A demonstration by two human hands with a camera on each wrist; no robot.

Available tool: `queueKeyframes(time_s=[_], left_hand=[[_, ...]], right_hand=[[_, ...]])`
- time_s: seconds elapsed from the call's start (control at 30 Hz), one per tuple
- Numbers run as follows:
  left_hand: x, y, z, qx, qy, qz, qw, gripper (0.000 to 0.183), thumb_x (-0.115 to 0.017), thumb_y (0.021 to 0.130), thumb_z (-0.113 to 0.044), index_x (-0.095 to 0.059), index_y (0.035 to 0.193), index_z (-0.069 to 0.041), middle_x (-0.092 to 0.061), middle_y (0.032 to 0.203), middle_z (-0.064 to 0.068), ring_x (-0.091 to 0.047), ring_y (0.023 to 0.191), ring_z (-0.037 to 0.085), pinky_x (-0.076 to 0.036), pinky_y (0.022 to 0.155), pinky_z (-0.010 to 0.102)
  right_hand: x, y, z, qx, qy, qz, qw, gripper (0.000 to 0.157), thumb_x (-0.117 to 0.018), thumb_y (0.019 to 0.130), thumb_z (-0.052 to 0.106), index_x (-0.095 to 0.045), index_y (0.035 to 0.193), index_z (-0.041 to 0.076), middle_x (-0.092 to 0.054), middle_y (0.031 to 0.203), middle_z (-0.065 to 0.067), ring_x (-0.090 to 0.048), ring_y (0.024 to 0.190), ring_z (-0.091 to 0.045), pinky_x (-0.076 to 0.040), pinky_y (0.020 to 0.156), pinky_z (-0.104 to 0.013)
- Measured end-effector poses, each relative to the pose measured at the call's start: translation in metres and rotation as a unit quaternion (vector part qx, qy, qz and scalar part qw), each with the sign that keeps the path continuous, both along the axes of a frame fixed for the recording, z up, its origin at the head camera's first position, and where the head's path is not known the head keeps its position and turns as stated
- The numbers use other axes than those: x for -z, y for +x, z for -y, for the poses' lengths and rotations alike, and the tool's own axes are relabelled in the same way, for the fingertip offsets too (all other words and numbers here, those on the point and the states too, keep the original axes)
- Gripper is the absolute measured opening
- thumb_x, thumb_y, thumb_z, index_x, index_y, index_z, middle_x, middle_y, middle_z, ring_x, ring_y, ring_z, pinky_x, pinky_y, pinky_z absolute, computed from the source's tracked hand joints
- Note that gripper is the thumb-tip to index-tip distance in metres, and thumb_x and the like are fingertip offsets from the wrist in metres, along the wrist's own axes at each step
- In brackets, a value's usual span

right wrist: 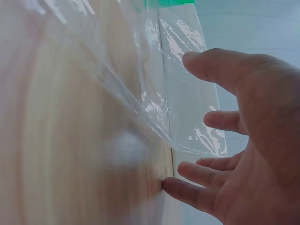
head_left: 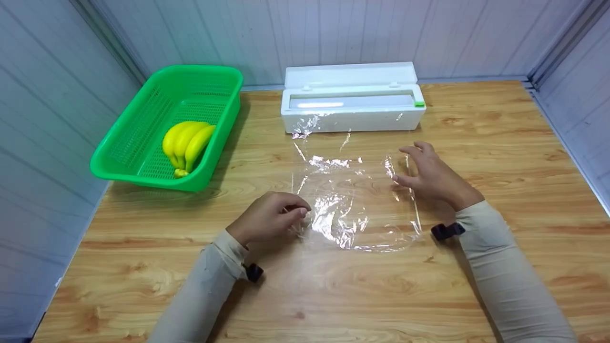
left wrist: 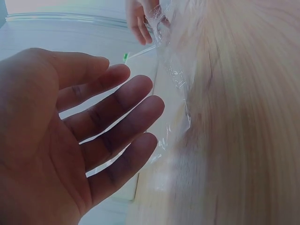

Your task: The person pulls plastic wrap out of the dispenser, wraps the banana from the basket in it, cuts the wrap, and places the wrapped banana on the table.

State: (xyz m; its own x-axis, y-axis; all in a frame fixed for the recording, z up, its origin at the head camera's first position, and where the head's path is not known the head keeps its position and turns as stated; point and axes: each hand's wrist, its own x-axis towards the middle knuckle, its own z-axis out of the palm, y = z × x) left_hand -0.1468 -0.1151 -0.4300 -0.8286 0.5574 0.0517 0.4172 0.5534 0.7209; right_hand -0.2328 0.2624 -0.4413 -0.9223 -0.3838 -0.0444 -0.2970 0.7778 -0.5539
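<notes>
A sheet of clear plastic wrap [head_left: 333, 219] lies crinkled on the wooden table, running back to the front of a white wrap box [head_left: 352, 121]. At the sheet's left edge is my left hand [head_left: 269, 216]. Its fingers are loosely bent, thumb tip close to the index finger, and no film shows between them in the left wrist view. My right hand [head_left: 431, 176] is by the right edge of the wrap, thumb and fingers spread apart. In the right wrist view the film [right wrist: 154, 108] stretches past those fingertips, and one fingertip is down at the table.
The box's lid [head_left: 350, 75] is raised at the back, and a green piece [head_left: 419, 104] sits at its right end. To the left stands a green basket [head_left: 102, 164] with yellow bananas [head_left: 183, 140] inside. Panelled walls [head_left: 343, 38] border the table [head_left: 333, 305].
</notes>
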Motion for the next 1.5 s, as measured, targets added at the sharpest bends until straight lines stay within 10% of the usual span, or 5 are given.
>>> queueKeyframes(time_s=[0.3, 0.7, 1.1, 1.5], left_hand=[[-0.003, -0.001, 0.004, 0.006, 0.018, 0.012, 0.9997, 0.019, -0.055, 0.091, -0.022, -0.069, 0.099, -0.013, -0.066, 0.086, -0.003, -0.057, 0.072, 0.006, -0.048, 0.069, 0.026], [-0.005, -0.001, 0.016, 0.000, 0.009, 0.011, 0.9999, 0.019, -0.054, 0.092, -0.023, -0.069, 0.099, -0.016, -0.066, 0.092, -0.002, -0.058, 0.080, 0.009, -0.047, 0.076, 0.029], [-0.021, -0.004, 0.031, -0.020, -0.016, -0.030, 0.9992, 0.018, -0.056, 0.091, -0.025, -0.069, 0.102, -0.018, -0.066, 0.096, -0.006, -0.057, 0.084, 0.003, -0.047, 0.076, 0.026], [-0.046, -0.003, 0.057, -0.064, -0.005, -0.055, 0.9964, 0.018, -0.056, 0.091, -0.024, -0.068, 0.103, -0.018, -0.065, 0.097, -0.011, -0.058, 0.083, 0.005, -0.048, 0.072, 0.028]], right_hand=[[-0.003, -0.010, 0.000, 0.035, -0.015, -0.014, 0.999, 0.081, -0.064, 0.078, 0.051, -0.028, 0.140, 0.012, -0.006, 0.144, -0.023, -0.048, 0.106, -0.045, -0.038, 0.085, -0.059], [0.008, -0.010, 0.002, 0.021, 0.005, 0.006, 1.000, 0.091, -0.060, 0.076, 0.060, -0.019, 0.146, 0.018, 0.007, 0.149, -0.018, -0.026, 0.122, -0.053, -0.026, 0.091, -0.065], [0.012, -0.011, -0.002, -0.030, 0.040, -0.025, 0.998, 0.078, -0.063, 0.081, 0.045, -0.030, 0.141, 0.007, -0.035, 0.133, -0.021, -0.040, 0.116, -0.037, -0.032, 0.094, -0.054], [0.011, -0.014, -0.008, -0.031, 0.029, -0.041, 0.998, 0.074, -0.057, 0.085, 0.047, -0.030, 0.142, 0.008, -0.037, 0.140, -0.015, -0.032, 0.128, -0.034, -0.024, 0.102, -0.048]])
